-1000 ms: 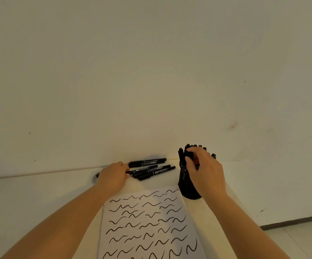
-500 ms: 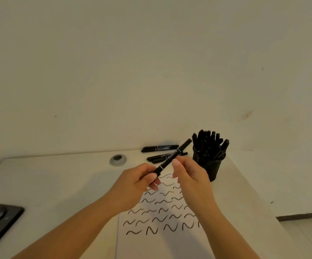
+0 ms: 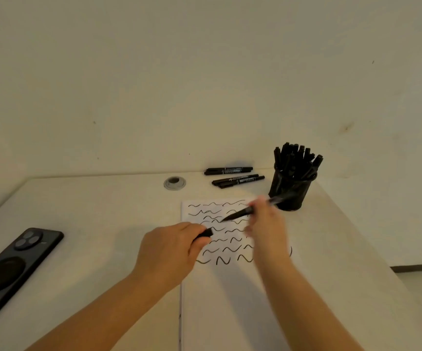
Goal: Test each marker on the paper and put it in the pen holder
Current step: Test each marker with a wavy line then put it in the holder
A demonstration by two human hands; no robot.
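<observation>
My right hand (image 3: 265, 229) grips an uncapped black marker (image 3: 240, 213), tip pointing left and down over the white paper (image 3: 230, 300); the hand is blurred by motion. The marker's black cap (image 3: 204, 233) is pinched in my left hand (image 3: 169, 249), which hovers at the paper's left edge. Several wavy black test lines cover the upper half of the paper. A black pen holder (image 3: 289, 192) full of several black markers stands at the paper's far right corner. Three loose black markers (image 3: 235, 174) lie on the table beyond the paper.
A black phone (image 3: 10, 269) lies face down at the table's left edge. A round grey cable grommet (image 3: 174, 183) sits near the wall. The table's right edge runs diagonally past the pen holder, with floor beyond it.
The marker held in both hands has been pulled apart: cap stays in my left hand, body in my right, now tilted tip-down over the paper. Earlier, my right hand was at the holder.
</observation>
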